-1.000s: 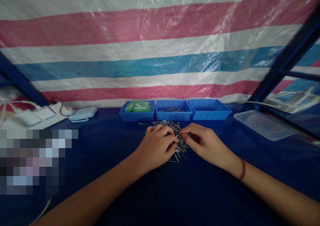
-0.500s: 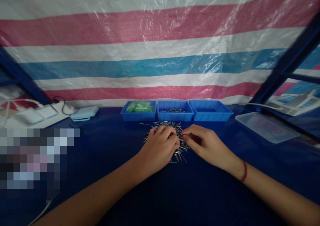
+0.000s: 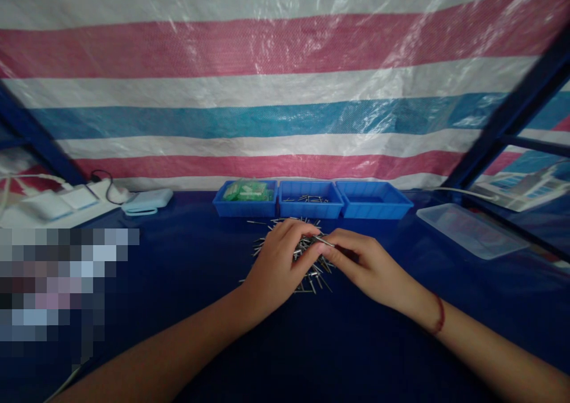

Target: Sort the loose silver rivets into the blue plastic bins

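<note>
A loose pile of silver blind rivets lies on the dark blue table, partly hidden under my hands. Over this pile, my left hand is closed, thumb and forefinger pinching a thin metal rivet. My right hand, a dark red cord around its wrist, meets it from the other side. Its thumb and forefinger close on the right end of the same rivet. Whether my left hand has further rivets in its palm is hidden.
Behind the pile stand three blue bins: the left bin has green packets, the middle bin several rivets, the right bin nothing visible. A clear plastic lid lies right. At left are a power strip and a light blue case.
My left hand has lifted from the rivets and turned its thumb side up, a rivet now in its fingertips. My right hand has come to the rivet's other end.
</note>
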Demonstrator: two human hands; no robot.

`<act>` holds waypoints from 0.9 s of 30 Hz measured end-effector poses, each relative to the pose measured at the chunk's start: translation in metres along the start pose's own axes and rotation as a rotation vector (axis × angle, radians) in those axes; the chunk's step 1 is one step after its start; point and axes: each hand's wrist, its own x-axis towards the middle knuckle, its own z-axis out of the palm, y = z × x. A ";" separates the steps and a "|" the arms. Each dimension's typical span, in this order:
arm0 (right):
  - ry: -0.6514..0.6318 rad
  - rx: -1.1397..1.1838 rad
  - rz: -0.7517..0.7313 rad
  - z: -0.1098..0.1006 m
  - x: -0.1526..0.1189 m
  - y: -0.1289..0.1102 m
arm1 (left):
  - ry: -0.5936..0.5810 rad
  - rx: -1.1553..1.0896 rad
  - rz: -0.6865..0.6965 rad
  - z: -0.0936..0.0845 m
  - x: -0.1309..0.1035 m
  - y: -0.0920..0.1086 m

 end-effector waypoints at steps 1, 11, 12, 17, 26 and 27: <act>0.000 0.009 -0.004 0.000 0.000 -0.001 | 0.006 -0.029 -0.001 0.000 0.000 0.000; 0.021 0.154 0.116 -0.001 0.001 -0.005 | 0.042 -0.076 -0.036 -0.002 0.002 0.001; 0.024 0.165 0.133 -0.001 0.001 -0.005 | 0.042 -0.077 -0.033 -0.002 0.001 0.001; 0.034 0.244 0.176 0.000 0.003 -0.004 | 0.048 -0.081 -0.030 -0.001 0.000 0.001; 0.230 0.295 0.124 0.006 0.000 -0.003 | 0.055 -0.059 -0.063 0.001 0.000 0.001; 0.240 0.285 0.110 0.007 -0.001 -0.003 | 0.053 -0.061 -0.063 0.001 0.000 0.000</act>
